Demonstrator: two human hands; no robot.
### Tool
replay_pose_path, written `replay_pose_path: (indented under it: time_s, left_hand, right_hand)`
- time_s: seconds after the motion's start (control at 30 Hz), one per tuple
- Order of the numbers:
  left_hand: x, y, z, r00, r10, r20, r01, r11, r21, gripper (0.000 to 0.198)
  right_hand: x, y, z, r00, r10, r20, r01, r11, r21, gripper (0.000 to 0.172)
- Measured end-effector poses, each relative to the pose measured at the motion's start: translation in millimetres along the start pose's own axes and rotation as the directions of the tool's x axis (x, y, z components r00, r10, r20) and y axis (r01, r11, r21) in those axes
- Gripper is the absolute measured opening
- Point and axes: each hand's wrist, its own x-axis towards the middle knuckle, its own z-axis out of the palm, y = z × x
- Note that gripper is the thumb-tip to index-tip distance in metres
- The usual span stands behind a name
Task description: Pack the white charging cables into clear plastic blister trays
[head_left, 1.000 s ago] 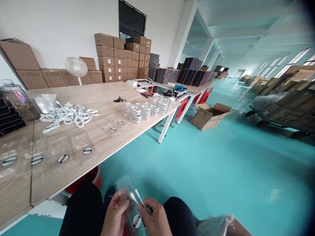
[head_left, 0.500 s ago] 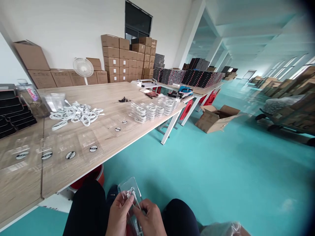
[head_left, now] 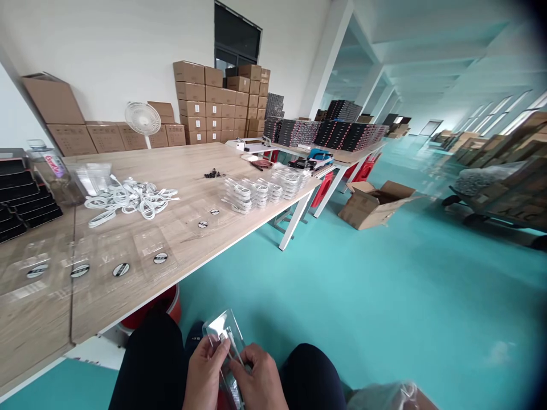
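Over my lap, a clear plastic blister tray (head_left: pixel 219 322) is tilted up between both hands. My left hand (head_left: pixel 204 367) closes on its left side, the thumb pressing near a white cable (head_left: pixel 231 337) in the tray. My right hand (head_left: pixel 260 376) has closed fingers on the tray's right side, next to the cable. The lower end of the tray is partly hidden by my hands. On the table to the left lie a tangled pile of white cables (head_left: pixel 139 198) and several clear plastic trays with round black-and-white labels (head_left: pixel 121 269).
The wooden table (head_left: pixel 183 165) edge runs diagonally ahead. Stacks of packed cables (head_left: pixel 276 185) stand near its far right corner, with small black parts (head_left: pixel 212 173) behind. Black boxes (head_left: pixel 25 196) and a bottle (head_left: pixel 47 165) stand left. An open carton (head_left: pixel 374 205) sits on the floor.
Both hands keep their hold on the tray and have barely shifted. The tray is tilted slightly, with a brighter reflection on its upper end. The view has shifted a little.
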Motion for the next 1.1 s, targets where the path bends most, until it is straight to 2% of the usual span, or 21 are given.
replay_pose_path:
  time_s: [0.2,0.3,0.4,0.47,0.53,0.63,0.7,0.8,0.87,0.97,1.1]
  left_hand:
    - [-1,8,-0.1,0.998,0.018,-0.064,-0.02,1.0,-0.019,0.038]
    - [-1,7,0.8,0.997,-0.012,-0.081,0.006,0.997,-0.071,0.039]
    - [1,5,1.2,0.995,-0.062,-0.072,0.052,0.99,-0.128,0.039]
    - [2,7,1.3,0.993,-0.094,-0.074,0.082,0.986,-0.147,0.04]
    - [3,13,1.4,0.993,-0.102,-0.06,0.094,0.988,-0.121,0.04]
    - [3,24,2.2,0.998,-0.064,-0.025,0.063,0.997,-0.035,0.04]
    - [2,31,3.8,1.0,-0.021,-0.014,0.021,1.0,-0.007,0.042]
    - [-1,38,7.7,1.0,0.01,-0.006,-0.01,1.0,0.003,0.044]
    - [-3,42,10.5,1.0,-0.012,-0.003,0.012,1.0,0.012,0.048]
    - [-6,46,13.3,0.997,-0.079,-0.003,0.079,0.997,-0.007,0.052]
    - [-10,47,12.4,0.987,-0.154,0.053,0.157,0.985,-0.069,0.046]
  right_hand:
    - [1,10,5,0.999,-0.047,-0.006,0.046,0.994,-0.101,0.005]
    - [-1,19,15,0.989,-0.141,-0.043,0.126,0.961,-0.245,0.013]
    - [-2,23,26,0.962,-0.264,-0.068,0.207,0.871,-0.445,0.019]
    - [-1,22,29,0.951,-0.305,-0.054,0.238,0.831,-0.504,0.024]
    - [0,20,28,0.955,-0.295,-0.018,0.256,0.856,-0.45,0.023]
    - [1,17,22,0.967,-0.255,-0.009,0.246,0.941,-0.23,0.016]
    - [1,16,17,0.963,-0.265,-0.051,0.258,0.96,-0.111,0.016]
    - [2,15,10,0.946,-0.292,-0.142,0.282,0.956,-0.087,0.024]
    - [4,14,7,0.954,-0.26,-0.151,0.254,0.966,-0.058,0.028]
    - [9,12,3,0.975,-0.197,-0.103,0.202,0.978,0.044,0.033]
    - [12,10,0,0.984,-0.162,-0.071,0.169,0.979,0.112,0.033]
